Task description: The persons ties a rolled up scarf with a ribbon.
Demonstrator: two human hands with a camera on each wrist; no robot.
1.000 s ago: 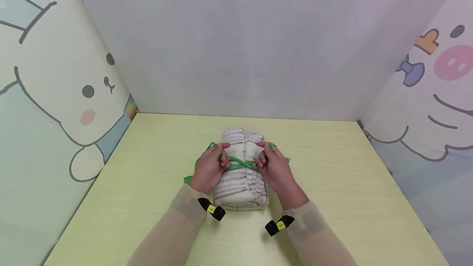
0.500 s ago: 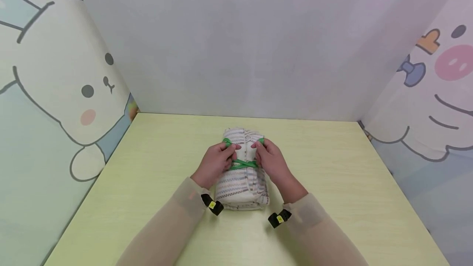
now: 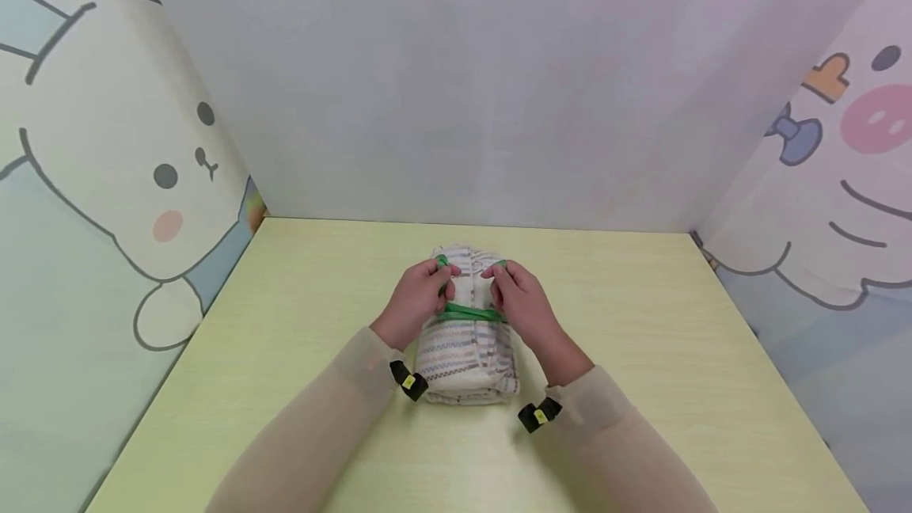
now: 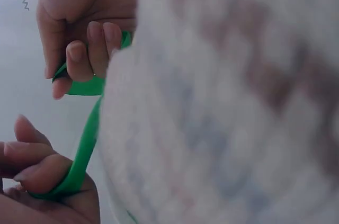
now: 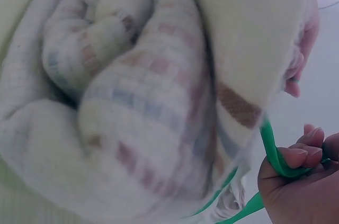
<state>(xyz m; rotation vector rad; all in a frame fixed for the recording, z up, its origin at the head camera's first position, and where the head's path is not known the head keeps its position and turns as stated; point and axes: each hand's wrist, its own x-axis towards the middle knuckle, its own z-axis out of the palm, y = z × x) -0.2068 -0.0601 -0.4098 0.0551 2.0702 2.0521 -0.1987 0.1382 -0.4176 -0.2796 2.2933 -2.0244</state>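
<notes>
Near the middle of the pale green table [image 3: 641, 355], a rolled striped towel [image 3: 466, 351], lying flat with the long axis running from the near edge of the table toward the back wall, one rolled end pointing at the person and the other pointing away. Seen from the right wrist view as thick cream folds [image 5: 132, 102] with faded pink, blue and brown stripes, the spiral of the roll facing that camera. Across the towel, at a right angle to its long axis, a green ribbon [image 3: 470, 312] drawn tight over the top, a little beyond the middle of the roll on the far side. On the left side of the towel, the left hand [image 3: 419, 299], fingers curled and pinching one ribbon end above the far part of the roll; in the left wrist view the ribbon [image 4: 85, 150] passing through curled fingers [image 4: 37, 173]. On the right side of the towel, the right hand [image 3: 518, 301], fingers likewise bent around the other ribbon end [image 5: 275, 155], held close above the fabric. Both hands near each other over the far half of the towel, not touching, sleeves resting beside the near end of the roll
</notes>
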